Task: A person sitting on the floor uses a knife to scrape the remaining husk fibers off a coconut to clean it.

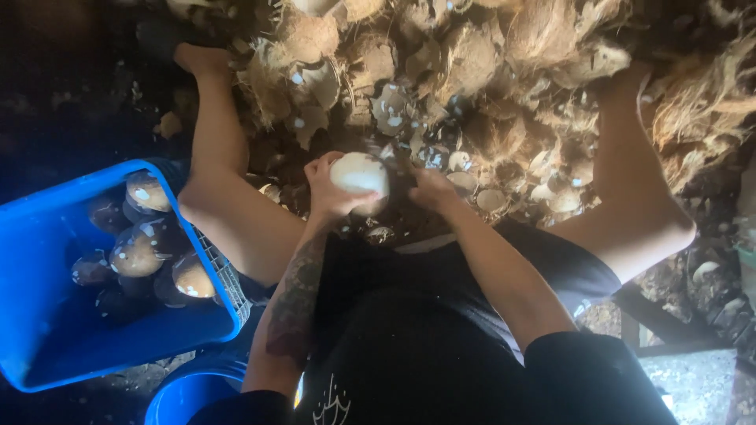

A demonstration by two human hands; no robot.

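- Left hand (pixel 329 189) grips a pale peeled coconut (pixel 360 175).
- Right hand (pixel 431 191) presses against its other side.
- Husk pile (pixel 472 71) beyond.
- Blue crate (pixel 47 315) holds brown coconuts (pixel 138 250).

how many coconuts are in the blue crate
6 coconuts in the crate, maybe more in shadow: top, upper left, middle, left, right, dark lower one.

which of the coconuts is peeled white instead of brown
The coconut gripped by the left hand, with the right hand beside it. It is pale all over; those in the blue crate are brown.
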